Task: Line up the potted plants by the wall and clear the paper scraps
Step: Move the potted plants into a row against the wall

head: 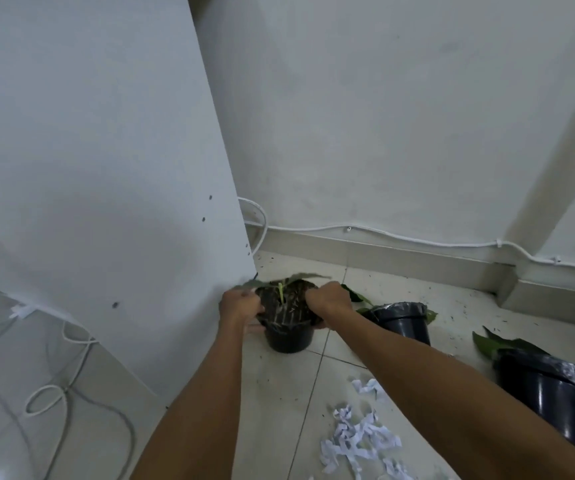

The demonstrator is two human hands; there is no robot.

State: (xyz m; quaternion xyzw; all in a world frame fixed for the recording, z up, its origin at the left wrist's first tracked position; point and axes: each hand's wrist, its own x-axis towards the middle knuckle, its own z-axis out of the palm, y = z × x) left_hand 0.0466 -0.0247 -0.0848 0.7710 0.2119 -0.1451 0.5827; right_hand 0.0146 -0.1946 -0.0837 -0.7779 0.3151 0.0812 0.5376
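A small black potted plant [288, 337] with a thin green shoot stands on the tiled floor beside a white panel. My left hand [239, 306] grips its rim on the left and my right hand [327, 301] grips the rim on the right. A second black pot [407, 320] with green leaves stands just behind my right forearm. A third, larger black pot [542, 396] sits at the right, partly hidden by my arm. Torn white paper scraps [358, 438] lie scattered on the floor in the lower middle.
A tall white panel [106, 168] leans at the left, close to the held pot. The wall [383, 116] with a skirting board and a white cable [400, 237] runs behind. Loose grey and white cables [61, 393] lie at the lower left. Dark soil specks dot the tiles.
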